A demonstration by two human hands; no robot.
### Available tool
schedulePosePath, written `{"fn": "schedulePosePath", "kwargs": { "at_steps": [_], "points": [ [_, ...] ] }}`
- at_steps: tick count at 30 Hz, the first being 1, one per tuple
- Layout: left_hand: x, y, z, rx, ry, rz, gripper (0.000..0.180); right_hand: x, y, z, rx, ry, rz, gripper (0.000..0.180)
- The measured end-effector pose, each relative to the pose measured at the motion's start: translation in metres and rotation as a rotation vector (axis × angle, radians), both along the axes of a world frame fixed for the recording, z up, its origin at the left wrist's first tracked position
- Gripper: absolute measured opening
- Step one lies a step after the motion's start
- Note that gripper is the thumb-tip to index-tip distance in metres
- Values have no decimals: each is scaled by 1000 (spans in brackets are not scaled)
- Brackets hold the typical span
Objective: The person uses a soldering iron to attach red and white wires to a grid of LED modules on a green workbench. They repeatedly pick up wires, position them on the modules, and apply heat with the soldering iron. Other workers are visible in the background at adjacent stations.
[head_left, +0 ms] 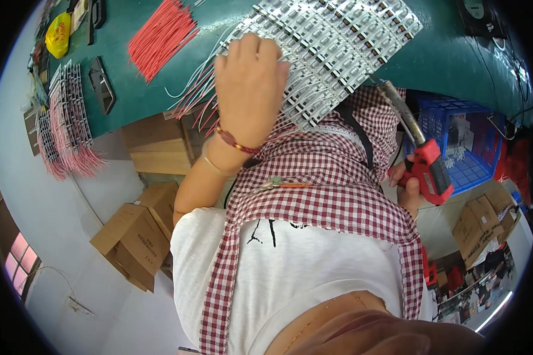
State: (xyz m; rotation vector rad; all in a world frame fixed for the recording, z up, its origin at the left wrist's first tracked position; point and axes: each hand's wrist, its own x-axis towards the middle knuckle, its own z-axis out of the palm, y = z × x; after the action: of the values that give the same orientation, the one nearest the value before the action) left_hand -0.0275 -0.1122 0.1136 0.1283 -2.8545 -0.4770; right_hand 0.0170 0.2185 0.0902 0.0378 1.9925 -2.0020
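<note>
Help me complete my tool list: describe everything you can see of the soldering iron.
The soldering iron has a chunky red body with a dark, black-looking panel, and a long metal-looking barrel, bright near the body and browner toward its dark, narrow tip. It slants up and leftward in the picture, its tip by the lower right edge of the sheet of silvery parts; whether they touch is unclear. The right hand grips the red body, partly hiding it.
</note>
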Motion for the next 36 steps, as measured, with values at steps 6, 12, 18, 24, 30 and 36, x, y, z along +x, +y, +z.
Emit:
{"fn": "schedulePosePath", "kwargs": {
  "at_steps": [6, 12, 18, 24, 30, 36],
  "points": [
    [-2, -12, -8, 14, -25, -5, 13, -25, -11, 6, -72, 57, 28, 63],
    [5, -21, 3, 37, -54, 17, 9, -33, -17, 9, -106, 78, 54, 60],
    [-61, -75, 23, -44, 108, 56, 12, -42, -28, 19, -144, 109, 37, 56],
    [-160, -111, -36, -143, 91, 89, 19, -57, -47, 37, -180, 188, 70, 54],
    [-99, -170, 9, -147, 147, 141, 15, -58, -59, 38, -213, 180, 23, 50],
    [-14, -176, -6, -218, 111, 249, 22, -87, -69, 34, -455, -2, 19, 43]
  ]
}}
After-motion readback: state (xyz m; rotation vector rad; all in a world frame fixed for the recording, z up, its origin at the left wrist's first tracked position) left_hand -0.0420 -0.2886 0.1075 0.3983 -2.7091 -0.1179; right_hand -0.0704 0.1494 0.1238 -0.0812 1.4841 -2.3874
